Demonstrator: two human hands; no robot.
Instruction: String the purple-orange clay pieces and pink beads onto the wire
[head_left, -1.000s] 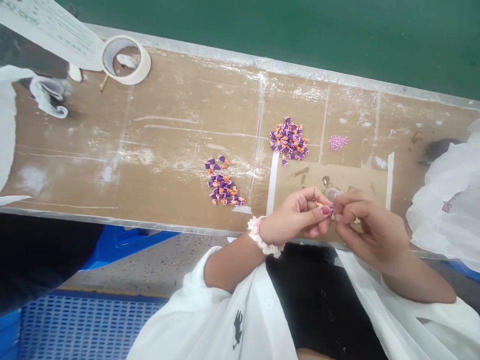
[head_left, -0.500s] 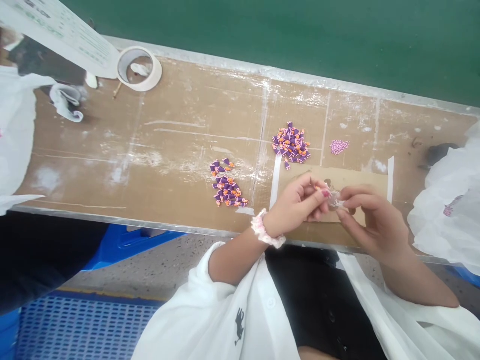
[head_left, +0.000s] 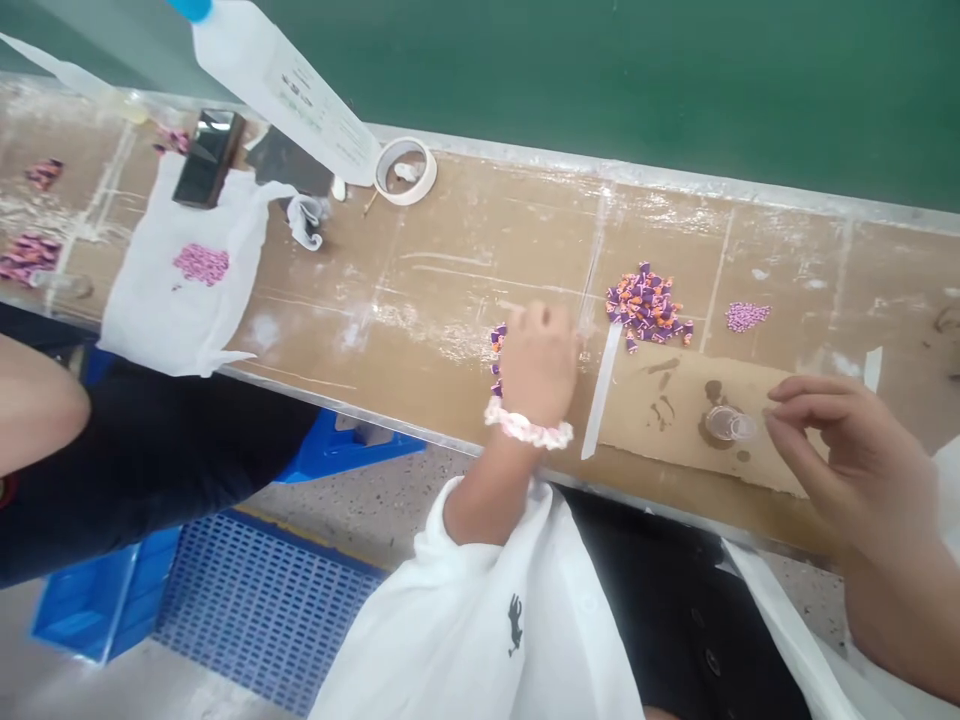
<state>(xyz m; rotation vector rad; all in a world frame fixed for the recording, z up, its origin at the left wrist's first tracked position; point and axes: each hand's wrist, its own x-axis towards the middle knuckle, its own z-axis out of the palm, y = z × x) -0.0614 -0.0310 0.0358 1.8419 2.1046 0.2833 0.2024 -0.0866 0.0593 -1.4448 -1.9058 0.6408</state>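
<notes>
My left hand (head_left: 538,360), with a pink-and-white scrunchie at its wrist, reaches down over the smaller group of purple-and-orange pieces (head_left: 497,340). Its fingertips are hidden and most of that group is covered. My right hand (head_left: 855,460) hovers at the right edge of a piece of cardboard (head_left: 660,430), thumb and forefinger tips pinched close. Whatever lies between them is too small to make out. Left of those fingertips, a small clear cup (head_left: 724,423) stands on the cardboard among dark wet stains.
Behind the cardboard lie a larger heap of purple pieces (head_left: 646,305) and some tiny pink bits (head_left: 748,316). Further left are a tape roll (head_left: 427,182), a white bottle (head_left: 285,90), a phone (head_left: 210,160) and a plastic bag (head_left: 142,290). Another person's leg (head_left: 150,460) shows at left.
My hands have parted. The left moved leftward from the cardboard to the smaller group; the right drew back to the right. The clear cup now stands on the cardboard. The view swung left.
</notes>
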